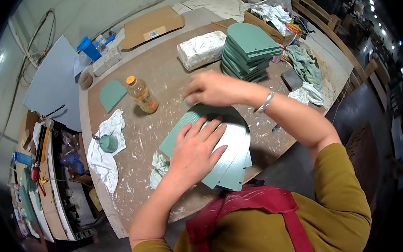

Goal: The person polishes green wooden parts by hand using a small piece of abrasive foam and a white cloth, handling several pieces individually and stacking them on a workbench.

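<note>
— From the head camera, where are the green panels point(226, 157)?

— Fanned on the desk point(161, 68) just in front of the person, long axis running from the near right edge away to the left.

— And the hands?

— The left hand point(196, 149) lies open and flat on top of them. The right hand point(210, 88) curls over their far edge; whether it grips, I cannot tell.

— Which is nearer?

— The left; both touch the fan.

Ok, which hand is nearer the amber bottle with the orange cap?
Right. The right hand hovers just right of the bottle; the left hand lies lower, flat on the fanned green panels.
</note>
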Motion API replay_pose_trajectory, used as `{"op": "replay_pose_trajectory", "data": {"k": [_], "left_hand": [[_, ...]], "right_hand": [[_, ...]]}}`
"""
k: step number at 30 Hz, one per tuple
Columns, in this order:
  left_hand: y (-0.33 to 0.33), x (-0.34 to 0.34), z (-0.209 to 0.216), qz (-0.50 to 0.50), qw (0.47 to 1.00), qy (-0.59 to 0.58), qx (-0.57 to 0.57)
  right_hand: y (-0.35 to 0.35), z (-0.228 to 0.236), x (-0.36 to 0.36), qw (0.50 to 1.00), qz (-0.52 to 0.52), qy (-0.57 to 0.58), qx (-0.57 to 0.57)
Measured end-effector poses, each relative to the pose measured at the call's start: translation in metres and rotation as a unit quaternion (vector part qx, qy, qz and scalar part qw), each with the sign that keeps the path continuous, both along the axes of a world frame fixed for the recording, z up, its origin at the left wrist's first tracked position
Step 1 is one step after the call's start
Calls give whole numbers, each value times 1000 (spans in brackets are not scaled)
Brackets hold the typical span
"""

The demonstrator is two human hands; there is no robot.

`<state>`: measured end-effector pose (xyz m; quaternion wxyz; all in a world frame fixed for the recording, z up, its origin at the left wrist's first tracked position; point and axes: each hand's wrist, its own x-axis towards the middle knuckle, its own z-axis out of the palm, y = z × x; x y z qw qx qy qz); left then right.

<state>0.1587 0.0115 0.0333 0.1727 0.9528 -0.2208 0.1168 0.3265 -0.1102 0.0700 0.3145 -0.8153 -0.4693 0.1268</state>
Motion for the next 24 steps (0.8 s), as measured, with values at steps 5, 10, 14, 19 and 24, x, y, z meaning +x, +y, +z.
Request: {"op": "replay_pose_trajectory", "data": {"k": [5,10,14,19,24], "left_hand": [[-1,0,1,5,1000,22,-22],[-4,-1,3,13,999,35,-31],[-4,-2,4,17,999,40,-30],[-9,-4,3,15,999,21,-22],[-13,-4,6,21,999,19,-19]], "right_hand": [[-36,-4,2,998,-43,38,-9],[-98,-29,-33,985,-147,3,87],[-131,-38,-75,973,-186,25,138],[-119,-30,-62,963,-208,-13,173],[-121,-57,-80,956,-207,-68,199]]}}
